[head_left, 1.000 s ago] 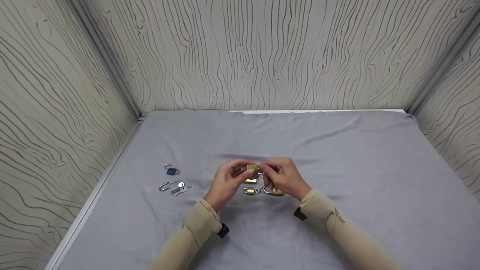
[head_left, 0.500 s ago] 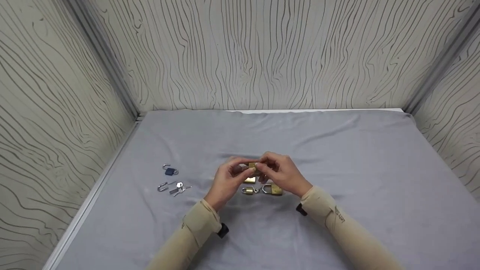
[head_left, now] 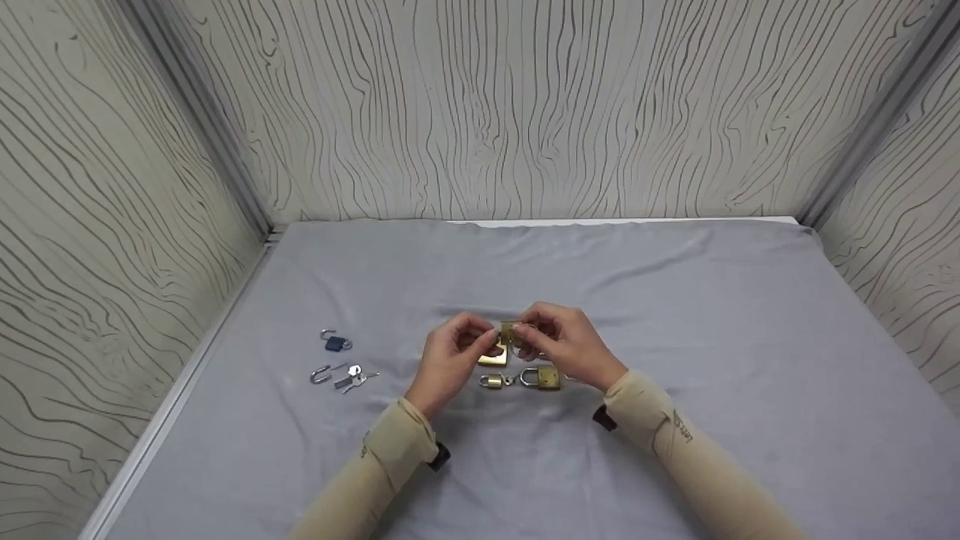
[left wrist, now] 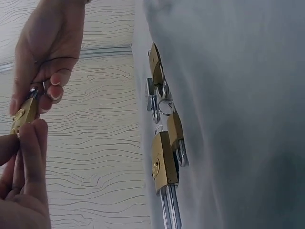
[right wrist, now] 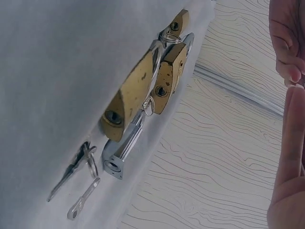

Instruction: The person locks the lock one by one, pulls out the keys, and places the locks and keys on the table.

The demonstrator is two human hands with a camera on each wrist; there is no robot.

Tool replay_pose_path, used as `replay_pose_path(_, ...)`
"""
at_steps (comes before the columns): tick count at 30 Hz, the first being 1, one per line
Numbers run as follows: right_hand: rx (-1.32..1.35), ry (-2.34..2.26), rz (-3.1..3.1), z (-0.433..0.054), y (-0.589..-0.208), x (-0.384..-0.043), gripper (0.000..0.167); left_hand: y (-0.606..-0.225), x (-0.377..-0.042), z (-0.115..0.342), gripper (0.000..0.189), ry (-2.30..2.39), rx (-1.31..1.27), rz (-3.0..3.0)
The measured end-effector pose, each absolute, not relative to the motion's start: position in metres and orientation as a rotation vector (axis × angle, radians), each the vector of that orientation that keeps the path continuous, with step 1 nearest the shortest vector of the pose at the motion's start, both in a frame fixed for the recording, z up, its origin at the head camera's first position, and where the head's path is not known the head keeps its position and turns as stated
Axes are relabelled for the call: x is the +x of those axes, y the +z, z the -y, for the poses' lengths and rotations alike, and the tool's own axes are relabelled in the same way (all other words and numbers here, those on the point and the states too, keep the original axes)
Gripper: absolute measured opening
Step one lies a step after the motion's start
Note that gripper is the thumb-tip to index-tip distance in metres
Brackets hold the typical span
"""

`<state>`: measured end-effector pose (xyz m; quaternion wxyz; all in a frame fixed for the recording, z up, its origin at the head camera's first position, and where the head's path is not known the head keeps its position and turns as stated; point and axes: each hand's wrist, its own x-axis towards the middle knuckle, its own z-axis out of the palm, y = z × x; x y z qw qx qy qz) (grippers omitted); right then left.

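Note:
In the head view my right hand (head_left: 566,341) pinches a small brass padlock (head_left: 508,332) above the table. My left hand (head_left: 454,356) reaches in from the left, fingertips right at the padlock's left end. The left wrist view shows the same brass padlock (left wrist: 26,114), its shackle inside the right hand (left wrist: 50,52). At the opposite end the left hand (left wrist: 28,181) pinches a small silver piece, mostly hidden by thumb and fingers; I cannot tell what it is. The right wrist view shows only part of the fingers (right wrist: 293,129), hiding the held padlock.
Below the hands lie a large brass padlock (head_left: 493,358), a tiny one (head_left: 492,381) and another (head_left: 550,377). A silver padlock (right wrist: 121,152) and keys (right wrist: 71,169) lie nearby. Further left are a blue padlock (head_left: 337,343), a silver shackle-like lock (head_left: 321,374) and keys (head_left: 354,375).
A second ago the left hand held the padlock with the right fingertips at its side. Now the right hand pinches it, and the left fingers have shifted to its left end.

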<state>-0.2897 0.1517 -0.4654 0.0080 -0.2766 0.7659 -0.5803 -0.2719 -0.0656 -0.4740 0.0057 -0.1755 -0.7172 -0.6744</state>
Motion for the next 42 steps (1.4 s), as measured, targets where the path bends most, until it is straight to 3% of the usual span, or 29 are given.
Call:
replay_pose_path(12,-0.883,-1.765,-2.396,-0.162,-0.467,-0.288,0.016,-0.472,-0.270,0.062,0.014,-2.258,-0.551,2.281)
replay_pose_path(21,-0.780,-1.859,-2.419,-0.174,-0.470,-0.293,0.014,-0.469,-0.277,0.092,0.012,-2.220,-0.309,2.261)
replay_pose_path(30,-0.791,-1.811,-2.421,-0.168,-0.473,-0.294,0.016,-0.473,-0.277,0.100,0.011,-2.173,-0.346,2.322)
replay_pose_path(42,-0.794,-1.670,-2.454,-0.144,-0.473,-0.295,0.016,-0.488,-0.278,0.134,0.004,-1.615,-0.293,2.709)
